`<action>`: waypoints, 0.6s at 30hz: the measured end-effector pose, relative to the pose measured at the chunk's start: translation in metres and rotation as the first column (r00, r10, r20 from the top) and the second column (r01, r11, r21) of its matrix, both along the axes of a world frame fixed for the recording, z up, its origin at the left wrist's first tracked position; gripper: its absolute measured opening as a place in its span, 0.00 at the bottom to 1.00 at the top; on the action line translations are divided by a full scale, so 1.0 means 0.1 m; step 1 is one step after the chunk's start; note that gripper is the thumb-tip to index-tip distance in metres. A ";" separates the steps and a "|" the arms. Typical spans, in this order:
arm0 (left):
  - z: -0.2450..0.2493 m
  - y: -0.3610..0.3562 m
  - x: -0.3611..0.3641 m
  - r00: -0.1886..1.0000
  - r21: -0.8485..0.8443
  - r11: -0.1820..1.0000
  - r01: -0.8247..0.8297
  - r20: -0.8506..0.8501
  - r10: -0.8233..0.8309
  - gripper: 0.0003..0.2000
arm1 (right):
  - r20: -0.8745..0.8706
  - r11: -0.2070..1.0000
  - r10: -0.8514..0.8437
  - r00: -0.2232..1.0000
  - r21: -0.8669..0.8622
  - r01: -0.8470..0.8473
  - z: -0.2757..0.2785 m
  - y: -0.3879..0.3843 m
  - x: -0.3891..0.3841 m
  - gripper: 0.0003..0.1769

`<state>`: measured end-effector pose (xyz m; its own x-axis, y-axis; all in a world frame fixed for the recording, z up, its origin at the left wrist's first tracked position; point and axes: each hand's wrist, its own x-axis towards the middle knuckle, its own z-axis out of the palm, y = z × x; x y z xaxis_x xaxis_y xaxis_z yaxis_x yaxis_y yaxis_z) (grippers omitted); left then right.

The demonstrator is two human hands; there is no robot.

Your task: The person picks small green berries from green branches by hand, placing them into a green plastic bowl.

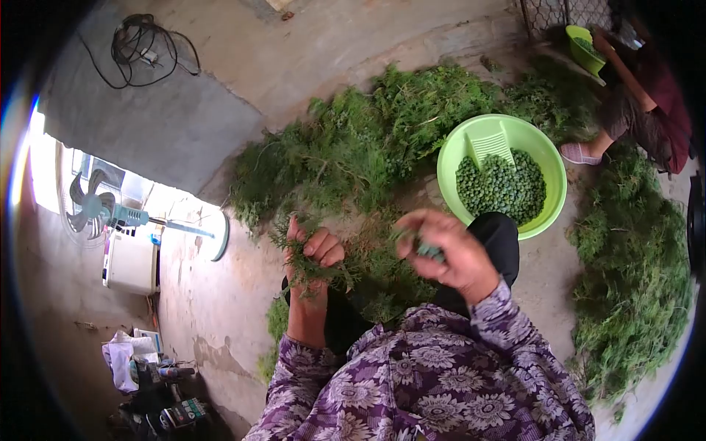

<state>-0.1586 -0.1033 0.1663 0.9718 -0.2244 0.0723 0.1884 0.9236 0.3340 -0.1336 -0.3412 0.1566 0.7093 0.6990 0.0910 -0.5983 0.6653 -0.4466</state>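
Observation:
My left hand (318, 246) is closed round a green sprig (300, 268) in front of my body. To its right, my right hand (448, 253) is curled, with several green berries (430, 251) showing between its fingers and palm. Just beyond my right hand stands a light green basin (555, 192) with a ribbed panel inside, holding a heap of round green berries (507, 187). Leafy cuttings (382, 257) lie on the floor between my hands and below them.
Piled branches (353, 147) stretch beyond my hands, and another pile (632, 279) lies at the right. A person (654, 110) sits at the upper right by a second green basin (587, 50). A fan (110, 209) and a coiled cable (140, 48) are at the left.

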 end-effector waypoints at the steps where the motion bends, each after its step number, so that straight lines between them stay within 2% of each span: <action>1: -0.01 0.03 0.01 1.000 -0.002 1.000 -0.002 -0.001 0.002 0.20 | 0.016 0.985 -0.166 0.986 -0.051 0.167 -0.02 -0.06 0.08 0.09; 3: -0.04 0.10 0.04 0.987 0.007 0.996 0.093 0.133 -0.093 0.20 | 0.018 0.890 -0.434 0.901 -0.145 0.432 0.07 -0.25 0.24 0.07; 4: -0.03 0.11 0.03 0.987 0.005 0.996 0.093 0.133 -0.093 0.20 | 0.130 0.761 -0.596 0.792 -0.222 0.609 0.00 -0.33 0.33 0.08; 5: -0.02 0.12 0.00 0.991 0.051 0.997 0.060 0.115 -0.066 0.20 | 0.275 0.507 -0.750 0.602 -0.345 0.790 -0.01 -0.38 0.42 0.09; 6: 0.00 0.13 -0.02 0.995 0.097 0.995 0.028 0.097 -0.038 0.20 | 0.414 0.350 -0.772 0.482 -0.356 0.866 0.02 -0.46 0.48 0.10; 7: 0.03 0.14 -0.04 0.995 0.091 0.995 0.030 0.090 -0.038 0.20 | 0.583 0.138 -0.708 0.399 -0.439 0.888 -0.07 -0.58 0.62 0.11; 8: 0.07 0.15 -0.06 0.998 0.126 0.992 -0.008 0.064 0.000 0.20 | 0.777 -0.105 -0.573 0.260 -0.384 0.917 -0.35 -0.69 0.85 0.14; 9: 0.12 0.17 -0.09 0.999 0.163 0.986 -0.043 0.039 0.037 0.19 | 0.911 -0.343 -0.350 0.220 -0.343 0.874 -0.62 -0.79 1.04 0.19; 10: 0.17 0.19 -0.12 0.999 0.159 0.987 -0.037 0.031 0.032 0.19 | 0.911 -0.350 -0.346 0.225 -0.348 0.870 -0.91 -0.88 1.13 0.19; 11: 0.23 0.20 -0.14 0.999 0.205 0.977 -0.050 0.020 0.047 0.19 | 0.978 -0.604 -0.009 0.208 -0.171 0.778 -1.18 -0.96 1.21 0.21; 12: 0.26 0.25 -0.16 0.998 0.252 0.966 -0.064 0.012 0.063 0.19 | 0.911 -0.751 0.326 0.251 0.088 0.655 -1.38 -0.99 1.26 0.24; 13: 0.27 0.33 -0.19 0.993 0.349 0.931 -0.106 -0.004 0.114 0.19 | 0.885 -0.787 0.262 0.384 -0.035 0.617 -1.49 -0.99 1.25 0.25; 14: 0.28 0.43 -0.23 0.984 0.435 0.886 -0.161 0.001 0.179 0.18 | 0.883 -0.786 0.265 0.388 -0.035 0.617 -1.60 -0.96 1.24 0.25; 16: 0.31 0.67 -0.31 0.945 0.621 0.744 -0.247 -0.014 0.326 0.18 | 0.894 -0.520 -0.006 0.448 -0.385 0.762 -1.66 -0.86 1.15 0.24; 17: 0.32 0.79 -0.35 0.889 0.687 0.661 -0.301 -0.048 0.455 0.17 | 0.791 -0.417 -0.031 0.610 -0.565 0.712 -1.62 -0.80 1.12 0.21; 18: 0.32 0.93 -0.40 0.816 0.751 0.567 -0.339 -0.066 0.575 0.17 | 0.787 -0.415 -0.032 0.616 -0.571 0.708 -1.61 -0.71 1.07 0.21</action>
<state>-0.1991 -0.0102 0.1980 0.9027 0.3886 -0.1849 -0.0029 0.4350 0.9004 -0.0266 -0.4119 -0.0044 0.9631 -0.2307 0.1383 -0.0515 -0.6630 -0.7469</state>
